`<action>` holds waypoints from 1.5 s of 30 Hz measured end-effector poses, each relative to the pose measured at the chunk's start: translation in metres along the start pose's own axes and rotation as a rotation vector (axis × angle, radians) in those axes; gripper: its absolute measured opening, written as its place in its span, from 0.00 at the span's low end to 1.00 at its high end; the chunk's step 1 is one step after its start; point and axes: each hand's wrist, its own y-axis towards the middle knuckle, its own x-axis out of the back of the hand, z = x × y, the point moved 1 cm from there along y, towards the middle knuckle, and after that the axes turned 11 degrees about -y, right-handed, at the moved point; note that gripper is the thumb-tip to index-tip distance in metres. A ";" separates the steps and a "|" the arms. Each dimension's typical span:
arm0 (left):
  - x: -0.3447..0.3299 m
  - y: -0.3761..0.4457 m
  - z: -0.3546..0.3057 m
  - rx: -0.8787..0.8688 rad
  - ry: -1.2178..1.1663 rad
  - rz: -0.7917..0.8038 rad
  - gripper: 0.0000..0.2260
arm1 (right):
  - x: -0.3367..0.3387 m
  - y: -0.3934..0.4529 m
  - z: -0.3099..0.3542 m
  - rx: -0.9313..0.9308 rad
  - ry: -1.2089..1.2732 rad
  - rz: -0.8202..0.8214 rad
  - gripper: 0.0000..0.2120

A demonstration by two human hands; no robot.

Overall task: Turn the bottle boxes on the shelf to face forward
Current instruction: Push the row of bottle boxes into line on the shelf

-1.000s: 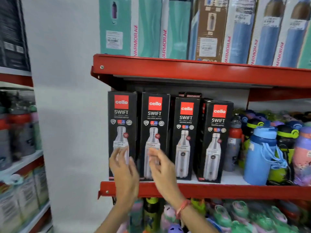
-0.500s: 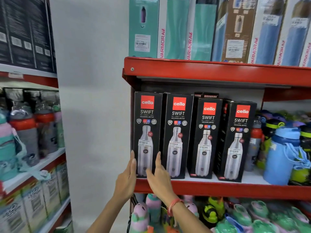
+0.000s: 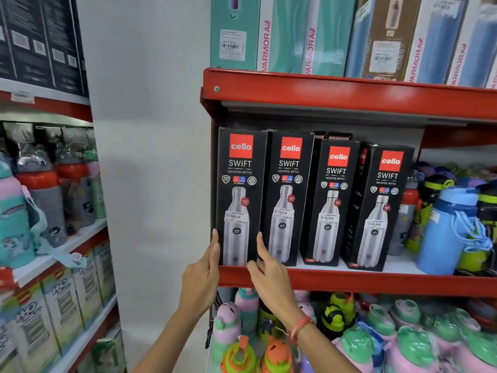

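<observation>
red shelf ran across from 9 to 3 o'clock, carrying four black bottle boxes upright in a row, all fronts forward. leftmost box stood at the shelf's 9 o'clock end, touching second box; third box and fourth box stood further toward 3 o'clock, set slightly back. blue bottle stood at 3 o'clock of the fourth box. left hand lay flat along the leftmost box's lower 9 o'clock edge, fingers straight, clasping nothing. right hand reached its lower 3 o'clock edge, fingers spread, not closed around it.
</observation>
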 end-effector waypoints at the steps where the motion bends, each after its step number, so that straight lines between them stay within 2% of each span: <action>1: -0.004 -0.001 -0.001 0.011 -0.007 -0.059 0.26 | 0.002 0.000 -0.002 -0.010 0.010 -0.013 0.29; 4: -0.018 -0.012 -0.021 -0.108 -0.068 -0.252 0.21 | 0.012 0.002 -0.014 -0.086 0.043 -0.171 0.26; 5: -0.026 -0.016 -0.031 -0.168 -0.119 -0.250 0.20 | 0.018 0.003 -0.020 -0.112 0.039 -0.241 0.25; 7: -0.047 -0.020 -0.050 -0.212 -0.225 -0.077 0.20 | 0.030 0.007 -0.034 -0.162 0.027 -0.308 0.25; 9: -0.073 -0.017 -0.063 -0.132 -0.278 0.152 0.24 | 0.042 0.011 -0.045 -0.192 0.017 -0.242 0.26; 10: -0.085 -0.015 -0.066 -0.083 -0.296 0.205 0.27 | 0.046 0.013 -0.050 -0.193 0.029 -0.174 0.27; 13: -0.109 -0.005 -0.070 0.063 -0.324 0.219 0.35 | 0.054 0.019 -0.056 -0.180 0.075 0.009 0.31; 16: -0.117 0.000 -0.067 0.113 -0.293 0.181 0.36 | 0.061 0.023 -0.058 -0.152 0.008 0.105 0.32; 20: -0.110 0.000 -0.064 0.138 -0.255 0.052 0.37 | 0.062 0.018 -0.060 -0.114 -0.068 0.096 0.31; 25: -0.096 -0.017 -0.067 0.019 -0.288 -0.042 0.29 | 0.072 -0.001 -0.065 -0.061 -0.040 0.082 0.30; 30: -0.090 -0.020 -0.065 0.046 -0.326 -0.043 0.25 | 0.073 -0.007 -0.075 -0.017 -0.013 0.097 0.30; 32: -0.092 -0.022 -0.066 0.027 -0.258 -0.040 0.27 | 0.076 -0.005 -0.080 -0.006 0.036 0.086 0.30; 34: -0.098 -0.025 -0.068 -0.008 -0.166 -0.103 0.23 | 0.081 -0.004 -0.084 -0.019 0.080 0.051 0.29; 36: -0.104 -0.029 -0.079 -0.148 -0.135 -0.161 0.18 | 0.089 -0.002 -0.094 -0.073 0.058 -0.079 0.27; 38: -0.117 -0.033 -0.095 -0.263 -0.138 -0.052 0.17 | 0.098 0.003 -0.110 -0.167 -0.009 -0.236 0.26; 40: -0.143 -0.031 -0.107 -0.268 -0.168 0.181 0.20 | 0.106 0.008 -0.124 -0.244 -0.058 -0.271 0.27; 42: -0.170 -0.022 -0.117 -0.153 -0.218 0.328 0.26 | 0.112 0.013 -0.134 -0.262 -0.096 -0.197 0.29; 45: -0.196 -0.006 -0.124 0.081 -0.252 0.367 0.33 | 0.119 0.019 -0.139 -0.255 -0.095 -0.068 0.31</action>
